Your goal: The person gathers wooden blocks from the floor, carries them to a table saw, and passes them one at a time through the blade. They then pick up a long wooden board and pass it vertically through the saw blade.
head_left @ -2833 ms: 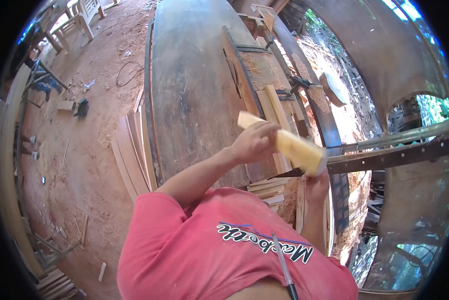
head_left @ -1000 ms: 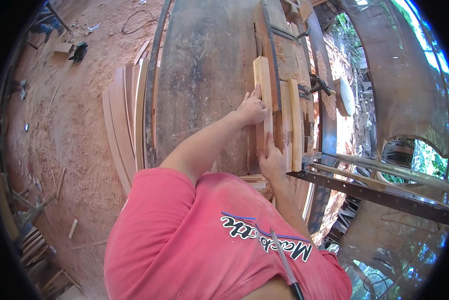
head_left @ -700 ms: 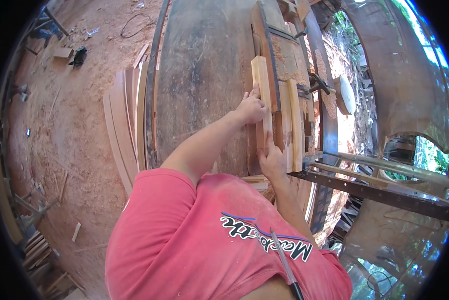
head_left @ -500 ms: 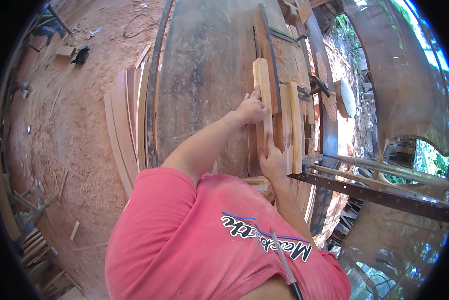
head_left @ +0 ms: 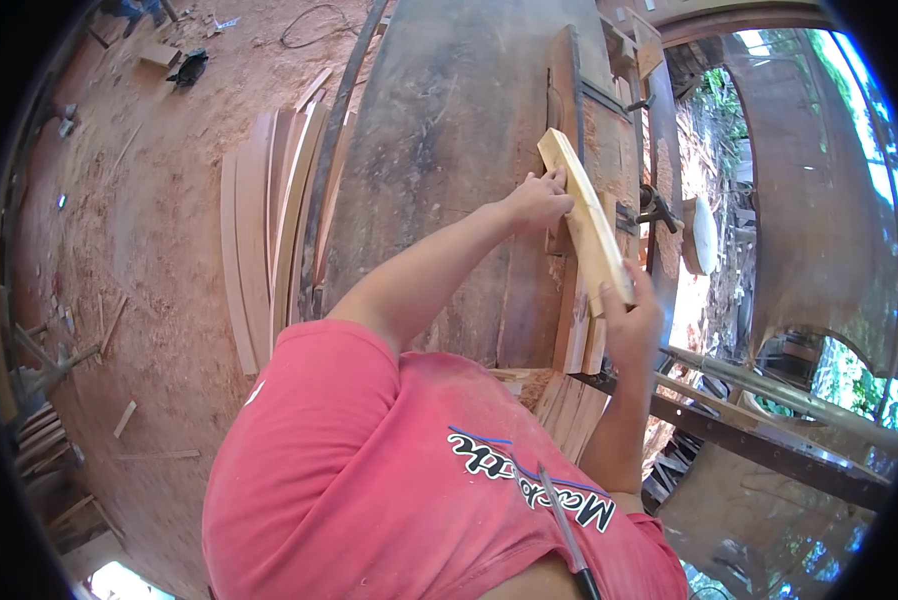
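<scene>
A pale strip of wood (head_left: 591, 225) is held at a slant between my two hands, above the right side of the worktable. My left hand (head_left: 541, 203) grips its upper part, fingers closed on the near edge. The lower end is in my right hand (head_left: 634, 325), which is slightly blurred, with fingers wrapped around it. Under and beside that end lie other wooden strips (head_left: 577, 335), partly hidden. A dark-edged wooden fence (head_left: 566, 85) runs along the table just beyond the strip.
The long, worn worktable (head_left: 439, 130) stretches away from me. Long boards (head_left: 254, 230) lean along its left side. A black clamp-like handle (head_left: 657, 210) sticks out at right, near a dark metal rail (head_left: 749, 440). Sawdust-strewn ground (head_left: 159, 270) holds wood scraps.
The strip has been lifted and turned from lying along the fence to a slant, its near end swung right. My right hand has moved right with it; the left hand still grips it.
</scene>
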Motion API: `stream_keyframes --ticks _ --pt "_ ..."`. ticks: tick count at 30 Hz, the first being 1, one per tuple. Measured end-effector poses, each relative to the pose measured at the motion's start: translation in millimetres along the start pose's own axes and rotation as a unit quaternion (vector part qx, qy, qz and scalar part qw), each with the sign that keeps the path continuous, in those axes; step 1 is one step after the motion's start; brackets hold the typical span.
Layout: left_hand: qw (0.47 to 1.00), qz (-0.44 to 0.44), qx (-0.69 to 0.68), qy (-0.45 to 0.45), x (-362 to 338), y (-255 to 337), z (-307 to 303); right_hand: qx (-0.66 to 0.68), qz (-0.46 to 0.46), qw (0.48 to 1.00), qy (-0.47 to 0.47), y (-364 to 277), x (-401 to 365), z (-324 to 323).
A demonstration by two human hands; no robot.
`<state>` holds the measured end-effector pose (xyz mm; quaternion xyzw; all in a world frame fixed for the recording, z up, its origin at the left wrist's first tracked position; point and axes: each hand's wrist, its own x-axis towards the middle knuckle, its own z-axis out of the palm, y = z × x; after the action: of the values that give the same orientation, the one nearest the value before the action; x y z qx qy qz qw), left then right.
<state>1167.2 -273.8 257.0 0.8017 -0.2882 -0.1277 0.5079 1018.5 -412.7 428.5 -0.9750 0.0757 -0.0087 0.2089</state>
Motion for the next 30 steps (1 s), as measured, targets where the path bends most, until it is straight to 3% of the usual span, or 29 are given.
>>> stream_keyframes --ticks 5,10,13,18,30 --pt "0.994 -0.018 -0.086 0.058 21 -4 0 0.017 -0.041 0.993 0.111 -20 43 -23" --pt "0.981 -0.036 -0.165 0.093 30 5 -10 0.004 -0.06 0.99 0.126 -35 95 -42" --pt "0.969 -0.049 -0.222 0.093 31 11 -14 -0.033 -0.077 0.99 0.114 -46 127 -55" --pt "0.951 -0.023 -0.258 0.169 51 6 -3 0.003 -0.071 0.996 0.045 -54 186 -71" --pt "0.949 -0.036 -0.258 0.179 76 -2 -9 0.017 -0.13 0.991 -0.013 -76 294 -78"
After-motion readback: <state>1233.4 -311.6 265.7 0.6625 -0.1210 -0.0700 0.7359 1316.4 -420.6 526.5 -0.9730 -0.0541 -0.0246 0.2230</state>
